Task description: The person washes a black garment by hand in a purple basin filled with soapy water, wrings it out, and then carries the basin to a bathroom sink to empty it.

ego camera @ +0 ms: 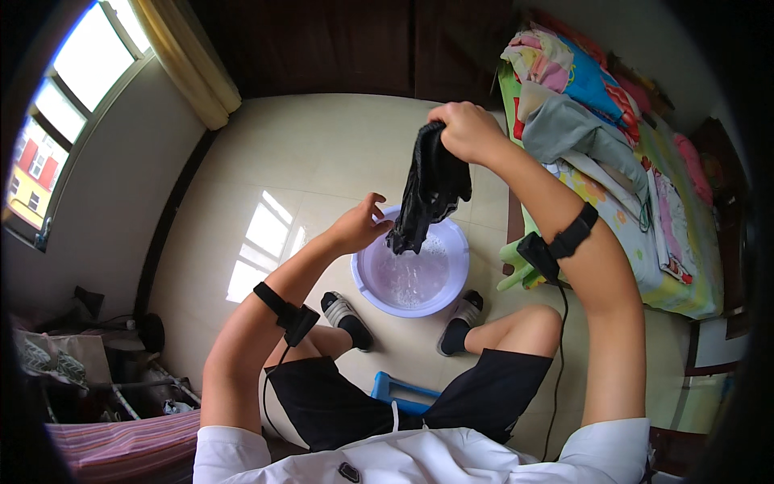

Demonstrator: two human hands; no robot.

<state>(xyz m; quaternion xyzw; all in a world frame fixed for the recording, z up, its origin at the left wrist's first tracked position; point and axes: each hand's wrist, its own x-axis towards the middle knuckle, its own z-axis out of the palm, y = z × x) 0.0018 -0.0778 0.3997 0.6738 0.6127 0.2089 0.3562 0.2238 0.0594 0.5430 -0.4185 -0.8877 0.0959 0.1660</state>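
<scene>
My right hand (468, 132) grips a bunched black cloth (432, 181) by its top and holds it up. The wet-looking cloth hangs over a light purple plastic basin (462, 254), its lower end above the basin's far left part. Soapy water (408, 272) with foam lies in the basin. To the left of the cloth is my left hand (361, 227), its fingers apart and holding nothing; its thumb is near the cloth's lower end, and whether they touch I cannot tell.
The basin stands on the tiled floor (290, 145) between my slippered feet. A blue plastic stool (405, 387) is beneath me. At the right is a bed (641, 260) with clothes and bedding. Cables (563, 363) run from straps on both arms. A dark cabinet (332, 48) stands ahead.
</scene>
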